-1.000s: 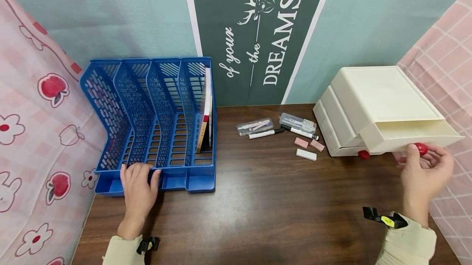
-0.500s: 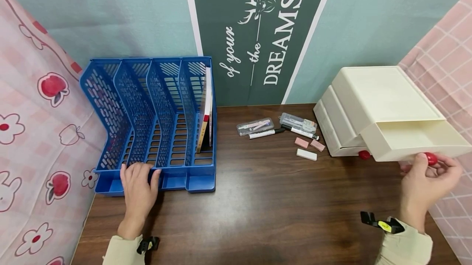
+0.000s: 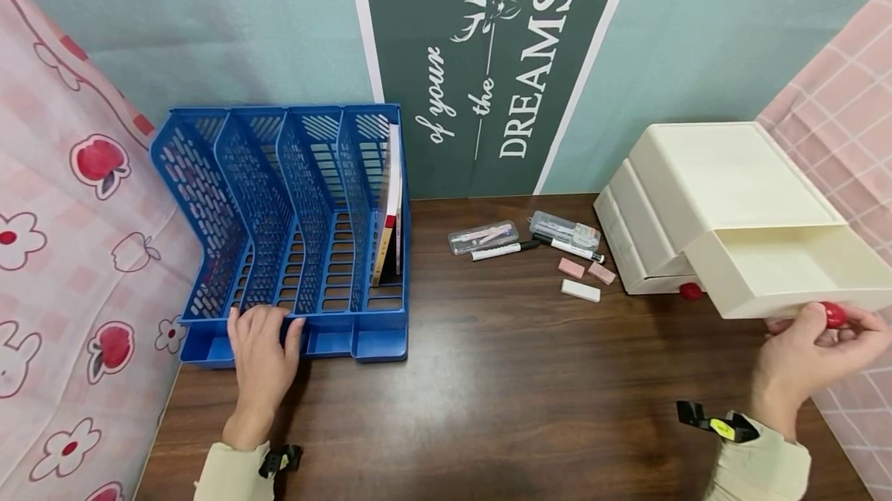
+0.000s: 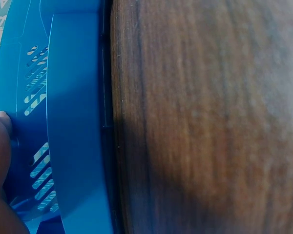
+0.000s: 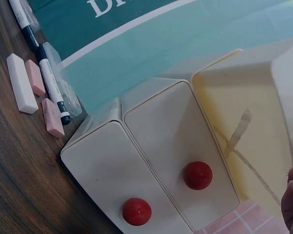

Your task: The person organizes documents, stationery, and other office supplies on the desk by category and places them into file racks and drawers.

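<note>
On the left of the head view stands a blue file rack (image 3: 348,323) with upright perforated dividers. My left hand (image 3: 263,358) grips its front rim, fingers bent over the edge; the fingertips are hidden. In the left wrist view, that thumb's tip touches the blue rim. At the far right is a cream drawer unit (image 3: 759,176). Its top drawer (image 3: 739,284) is pulled well out. My right hand (image 3: 811,358) pinches the red round knob (image 3: 833,315) on this drawer's front. Two lower drawers with red knobs (image 5: 198,175) are closed in the right wrist view.
Two slim books (image 3: 389,214) lean in the rack's rightmost slot. Between rack and drawers lie two clear plastic cases (image 3: 484,238), two markers (image 3: 505,251), two pink erasers (image 3: 571,267) and a white eraser (image 3: 581,290). Curtains hang on both sides.
My right hand has drawn the top drawer further out, toward the front right, keeping hold of its knob. The left hand stays on the file rack's rim.
</note>
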`<state>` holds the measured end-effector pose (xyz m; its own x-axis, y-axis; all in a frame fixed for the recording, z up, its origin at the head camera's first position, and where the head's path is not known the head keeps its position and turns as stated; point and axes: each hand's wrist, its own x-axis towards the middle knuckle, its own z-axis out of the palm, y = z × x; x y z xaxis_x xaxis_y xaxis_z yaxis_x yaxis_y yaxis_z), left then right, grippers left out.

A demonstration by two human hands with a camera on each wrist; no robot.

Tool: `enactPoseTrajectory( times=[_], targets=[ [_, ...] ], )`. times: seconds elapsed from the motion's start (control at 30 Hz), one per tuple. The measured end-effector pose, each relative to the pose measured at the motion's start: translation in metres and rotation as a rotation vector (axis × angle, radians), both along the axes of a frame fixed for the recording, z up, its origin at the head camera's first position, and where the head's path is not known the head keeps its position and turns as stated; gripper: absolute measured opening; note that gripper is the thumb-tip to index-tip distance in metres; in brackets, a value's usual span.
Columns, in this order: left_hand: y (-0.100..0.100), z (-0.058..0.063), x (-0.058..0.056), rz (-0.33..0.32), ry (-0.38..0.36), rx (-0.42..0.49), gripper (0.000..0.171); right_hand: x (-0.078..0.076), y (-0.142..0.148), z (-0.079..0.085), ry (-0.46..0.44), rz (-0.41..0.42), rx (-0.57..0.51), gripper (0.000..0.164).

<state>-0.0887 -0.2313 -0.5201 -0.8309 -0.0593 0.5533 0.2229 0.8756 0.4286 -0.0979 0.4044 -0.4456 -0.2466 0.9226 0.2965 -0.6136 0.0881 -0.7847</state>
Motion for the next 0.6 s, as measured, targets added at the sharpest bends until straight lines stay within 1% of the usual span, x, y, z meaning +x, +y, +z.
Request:
enactPoseTrajectory(
  times=[0.17, 0.33, 0.47, 0.53, 0.6],
  targets=[
    [0.0005, 0.0009, -0.0001, 0.002, -0.003, 0.001, 0.017, 0.0009, -0.0013, -0.0005, -0.004, -0.037, 0.007, 0.019],
    [0.0009, 0.0007, 0.0, 0.001, -0.005, 0.0, 0.018, 0.0029, -0.0025, -0.001, -0.045, -0.125, 0.043, 0.017],
    [0.0008, 0.0008, -0.0001, 0.003, -0.001, -0.002, 0.018, 0.0035, -0.0021, -0.0015, -0.056, -0.143, 0.061, 0.017],
    [0.0009, 0.0011, 0.0, 0.003, -0.001, -0.001, 0.018, 0.0042, -0.0018, -0.0024, -0.051, -0.137, 0.056, 0.017],
    [0.001, 0.0016, 0.0003, 0.002, -0.003, -0.002, 0.018, 0.0054, -0.0016, -0.0039, -0.073, -0.141, 0.064, 0.017]
  ],
)
